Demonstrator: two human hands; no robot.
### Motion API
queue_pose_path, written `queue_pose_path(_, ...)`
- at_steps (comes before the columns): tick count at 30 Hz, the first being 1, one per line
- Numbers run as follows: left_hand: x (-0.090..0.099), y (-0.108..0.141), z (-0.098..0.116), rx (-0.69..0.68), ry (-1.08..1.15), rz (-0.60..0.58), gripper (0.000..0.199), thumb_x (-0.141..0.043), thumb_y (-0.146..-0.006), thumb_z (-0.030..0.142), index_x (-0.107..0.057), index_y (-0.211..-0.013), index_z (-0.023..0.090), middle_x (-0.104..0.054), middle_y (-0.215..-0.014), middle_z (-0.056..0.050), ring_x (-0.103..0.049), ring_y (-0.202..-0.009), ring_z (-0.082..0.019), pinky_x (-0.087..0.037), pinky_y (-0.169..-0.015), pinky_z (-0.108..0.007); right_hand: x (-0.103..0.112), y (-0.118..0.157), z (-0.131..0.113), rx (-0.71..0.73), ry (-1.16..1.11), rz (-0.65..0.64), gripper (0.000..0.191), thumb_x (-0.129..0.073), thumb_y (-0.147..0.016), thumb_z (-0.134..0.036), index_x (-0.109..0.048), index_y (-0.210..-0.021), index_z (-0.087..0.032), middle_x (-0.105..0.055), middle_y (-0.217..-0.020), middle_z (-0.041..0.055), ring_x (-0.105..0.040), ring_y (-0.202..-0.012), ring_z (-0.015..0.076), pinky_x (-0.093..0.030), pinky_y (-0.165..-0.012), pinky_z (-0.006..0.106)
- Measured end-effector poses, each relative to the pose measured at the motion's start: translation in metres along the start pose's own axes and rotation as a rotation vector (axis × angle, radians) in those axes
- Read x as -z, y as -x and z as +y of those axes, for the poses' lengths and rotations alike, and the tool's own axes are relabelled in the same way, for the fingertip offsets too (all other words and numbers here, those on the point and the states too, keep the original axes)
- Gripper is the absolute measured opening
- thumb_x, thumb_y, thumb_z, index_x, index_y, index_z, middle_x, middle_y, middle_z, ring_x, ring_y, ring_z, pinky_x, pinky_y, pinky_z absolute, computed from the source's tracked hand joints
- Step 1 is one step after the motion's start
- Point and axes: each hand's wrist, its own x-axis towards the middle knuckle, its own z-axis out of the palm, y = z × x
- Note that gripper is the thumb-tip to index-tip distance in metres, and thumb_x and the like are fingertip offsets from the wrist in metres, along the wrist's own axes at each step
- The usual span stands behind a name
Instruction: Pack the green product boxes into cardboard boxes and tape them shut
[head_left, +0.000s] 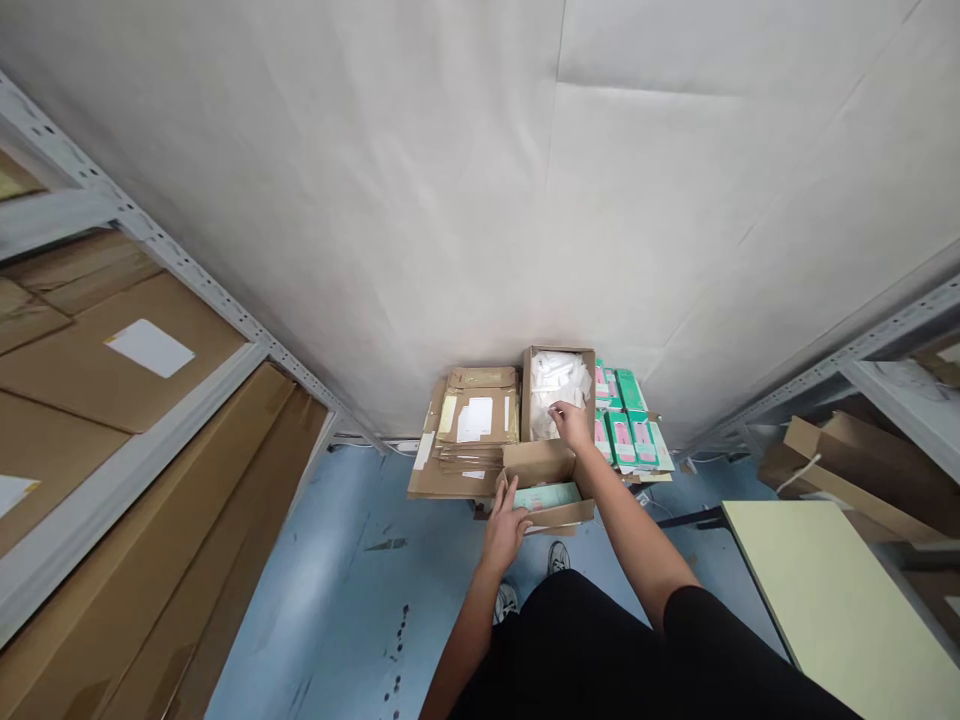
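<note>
My left hand [506, 525] grips the left wall of a small open cardboard box [541, 460], thumb and fingers at its rim. Inside that box lies a pale green box [549, 497] with pink marks. My right hand [574, 427] reaches over the far side, its fingertips pinched together at a second open carton. That carton [526, 395] is filled with small white packets [559, 378]. Whatever the right fingertips hold is too small to make out. To the right of it stand several green boxes with pink pictures [632, 437].
Flattened cardboard boxes [480, 385] are stacked on the left of the work surface. Shelving with large cartons [150, 340] runs along the left. A pale yellow table [847, 590] and shelves with an open carton [862, 470] are on the right. A grey-white wall [450, 200] rises behind.
</note>
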Motion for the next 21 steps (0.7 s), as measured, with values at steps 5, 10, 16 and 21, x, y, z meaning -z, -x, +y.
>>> queue_pose_path(5, 0.009, 0.003, 0.008, -0.099, 0.021, 0.046, 0.020, -0.059, -0.094, 0.016, -0.071, -0.079, 0.019, -0.023, -0.174, -0.003, -0.017, -0.161, -0.033, -0.040, -0.121, -0.053, 0.044, 0.076, -0.019, 0.128, -0.077, 0.084, 0.023, -0.054, -0.099, -0.031, -0.074, -0.102, -0.020, -0.077, -0.097, 0.0087, -0.069, -0.081, 0.0208, -0.051, -0.077, 0.028)
queue_pose_path(10, 0.005, 0.002, 0.020, -0.153, 0.021, 0.030, 0.018, -0.061, -0.093, 0.018, -0.072, -0.080, 0.020, -0.025, -0.173, -0.003, -0.019, -0.160, -0.034, -0.042, -0.120, -0.055, 0.057, 0.145, -0.021, 0.097, 0.136, -0.041, 0.023, -0.053, -0.101, -0.026, -0.075, -0.103, -0.021, -0.075, -0.096, 0.0079, -0.069, -0.087, 0.0216, -0.050, -0.079, 0.028)
queue_pose_path(16, -0.015, 0.002, 0.042, -0.199, -0.016, -0.002, 0.016, -0.063, -0.091, 0.015, -0.072, -0.080, 0.020, -0.026, -0.173, -0.003, -0.018, -0.161, -0.034, -0.041, -0.121, -0.055, 0.072, 0.181, -0.005, 0.070, 0.194, -0.200, 0.051, -0.075, -0.088, -0.034, -0.065, -0.137, -0.026, -0.071, -0.130, 0.0099, -0.066, -0.118, 0.0280, -0.053, -0.096, 0.036)
queue_pose_path(21, -0.052, -0.003, 0.078, -0.252, -0.053, -0.027, 0.019, -0.061, -0.092, 0.017, -0.070, -0.076, 0.019, -0.030, -0.171, -0.003, -0.020, -0.160, -0.035, -0.042, -0.121, -0.054, 0.116, 0.208, 0.036, 0.058, 0.125, -0.113, 0.062, -0.077, -0.086, -0.037, -0.060, -0.145, -0.025, -0.064, -0.141, 0.0123, -0.060, -0.130, 0.0319, -0.051, -0.108, 0.046)
